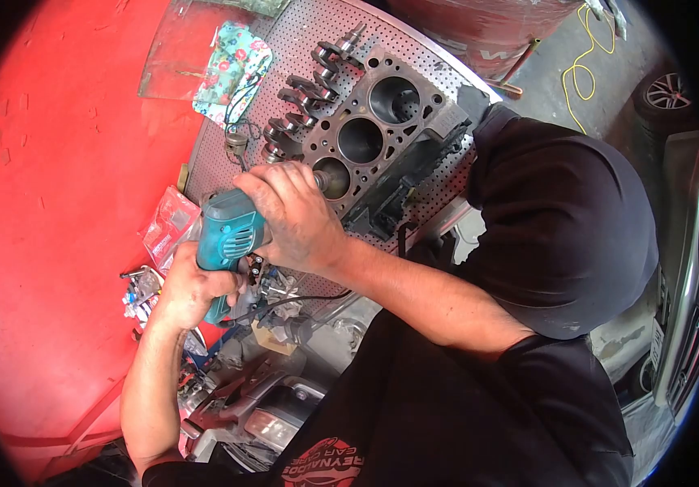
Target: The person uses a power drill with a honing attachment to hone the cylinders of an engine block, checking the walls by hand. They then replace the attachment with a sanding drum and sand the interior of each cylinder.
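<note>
A teal power drill [232,231] is held by both my hands. My left hand [195,284] is wrapped round its lower grip. My right hand [296,211] is closed over the drill's front end, with some fingertips hidden. A metal tool end [320,178] shows beyond my right knuckles, at the lowest cylinder bore [333,174] of a dark engine block [341,130]. Two more bores lie open above it. Beside the block, a crankshaft [305,93] rests on the perforated metal table [284,49]. A piston [236,144] is near the drill.
Red surface [49,203] at left; glass panel [175,49] and floral cloth [232,69] at upper left. Small parts [280,288] lie below the drill. A black cord [301,298] runs from it. At right are a large dark cloth-covered form [560,219], a yellow cable [576,77] and a vehicle [682,268].
</note>
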### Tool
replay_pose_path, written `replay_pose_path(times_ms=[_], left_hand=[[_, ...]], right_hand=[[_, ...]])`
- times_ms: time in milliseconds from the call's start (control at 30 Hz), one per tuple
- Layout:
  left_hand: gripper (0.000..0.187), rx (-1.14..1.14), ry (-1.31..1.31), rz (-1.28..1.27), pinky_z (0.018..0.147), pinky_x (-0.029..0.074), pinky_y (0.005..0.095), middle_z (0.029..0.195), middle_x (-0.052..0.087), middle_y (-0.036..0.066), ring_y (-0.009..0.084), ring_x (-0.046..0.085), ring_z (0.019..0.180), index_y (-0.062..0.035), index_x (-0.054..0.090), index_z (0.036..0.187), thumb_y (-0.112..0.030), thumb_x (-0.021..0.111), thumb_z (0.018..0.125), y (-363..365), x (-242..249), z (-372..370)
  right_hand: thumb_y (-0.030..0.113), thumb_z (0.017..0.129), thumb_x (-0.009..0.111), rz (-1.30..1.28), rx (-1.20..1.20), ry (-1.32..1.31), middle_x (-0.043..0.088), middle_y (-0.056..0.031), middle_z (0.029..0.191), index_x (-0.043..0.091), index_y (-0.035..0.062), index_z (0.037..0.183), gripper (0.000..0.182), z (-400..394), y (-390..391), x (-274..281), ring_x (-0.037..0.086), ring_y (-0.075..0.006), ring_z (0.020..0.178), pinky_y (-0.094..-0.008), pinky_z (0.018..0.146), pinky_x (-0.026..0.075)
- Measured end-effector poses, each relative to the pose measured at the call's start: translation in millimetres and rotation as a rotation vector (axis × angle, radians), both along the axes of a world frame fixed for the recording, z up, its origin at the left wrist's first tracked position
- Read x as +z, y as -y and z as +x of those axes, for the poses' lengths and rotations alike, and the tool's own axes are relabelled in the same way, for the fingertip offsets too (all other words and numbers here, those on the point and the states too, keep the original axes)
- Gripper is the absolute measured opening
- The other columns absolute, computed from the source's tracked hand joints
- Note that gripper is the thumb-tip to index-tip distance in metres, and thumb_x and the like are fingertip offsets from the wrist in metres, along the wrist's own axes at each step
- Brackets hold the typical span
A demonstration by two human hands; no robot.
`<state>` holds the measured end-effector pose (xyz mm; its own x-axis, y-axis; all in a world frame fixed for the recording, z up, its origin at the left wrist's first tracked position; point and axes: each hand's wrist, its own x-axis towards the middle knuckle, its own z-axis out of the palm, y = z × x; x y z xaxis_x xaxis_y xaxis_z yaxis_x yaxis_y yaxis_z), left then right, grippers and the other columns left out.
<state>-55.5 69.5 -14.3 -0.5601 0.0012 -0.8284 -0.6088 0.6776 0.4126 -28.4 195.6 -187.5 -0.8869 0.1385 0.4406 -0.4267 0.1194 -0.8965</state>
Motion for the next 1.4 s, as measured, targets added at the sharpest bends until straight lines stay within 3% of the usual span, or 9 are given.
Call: replay_pose_path(times_ms=[200, 600, 1033, 1133, 1400], left_hand=[[0.022, -0.004, -0.007, -0.025, 0.057, 0.049, 0.0298, 0.068, 0.066, 0.010, 0.0167, 0.062, 0.058, 0.0049, 0.067, 0.086, -0.002, 0.063, 0.065, -2.6, -10.6, 0.7], [0.020, -0.010, -0.001, -0.016, 0.056, 0.050, 0.0304, 0.069, 0.066, 0.010, 0.0173, 0.062, 0.057, 0.0040, 0.067, 0.085, -0.003, 0.064, 0.066, 2.2, -34.3, 3.1], [0.034, 0.027, -0.044, -0.020, 0.057, 0.050, 0.0289, 0.070, 0.065, 0.012, 0.0178, 0.062, 0.057, 0.0056, 0.066, 0.092, -0.008, 0.063, 0.061, -1.0, 9.3, -6.9], [0.036, 0.023, -0.017, -0.035, 0.057, 0.050, 0.0291, 0.071, 0.065, 0.012, 0.0182, 0.062, 0.057, 0.0058, 0.065, 0.094, -0.009, 0.063, 0.061, -0.8, 13.1, -10.3], [0.036, 0.037, -0.040, -0.023, 0.057, 0.051, 0.0294, 0.071, 0.065, 0.013, 0.0185, 0.062, 0.057, 0.0068, 0.065, 0.093, -0.008, 0.063, 0.061, -2.1, 19.5, -5.7]], right_hand=[[0.017, 0.053, 0.090, 0.012, -0.010, 0.021, 0.058, -0.0153, 0.120, 0.052, 0.0049, 0.132, 0.088, 0.9, -1.0, -9.5, 0.058, -0.0355, 0.112, -0.0503, 0.100, 0.041], [0.011, 0.051, 0.088, 0.015, -0.007, 0.054, 0.057, -0.0163, 0.121, 0.050, 0.0062, 0.131, 0.088, 3.6, -3.7, -21.6, 0.057, -0.0371, 0.113, -0.0499, 0.099, 0.042], [0.010, 0.059, 0.085, 0.038, 0.010, 0.035, 0.055, -0.0145, 0.118, 0.049, 0.0039, 0.139, 0.088, -5.3, 0.1, 13.9, 0.055, -0.0334, 0.112, -0.0476, 0.098, 0.040], [0.014, 0.051, 0.092, 0.049, 0.045, 0.071, 0.055, -0.0159, 0.125, 0.046, 0.0072, 0.137, 0.097, -4.6, 0.2, 15.2, 0.055, -0.0375, 0.117, -0.0508, 0.100, 0.041], [0.014, 0.052, 0.091, 0.014, 0.054, 0.044, 0.054, -0.0176, 0.125, 0.046, 0.0061, 0.138, 0.097, -3.8, -0.2, 21.6, 0.054, -0.0380, 0.117, -0.0516, 0.102, 0.040]])
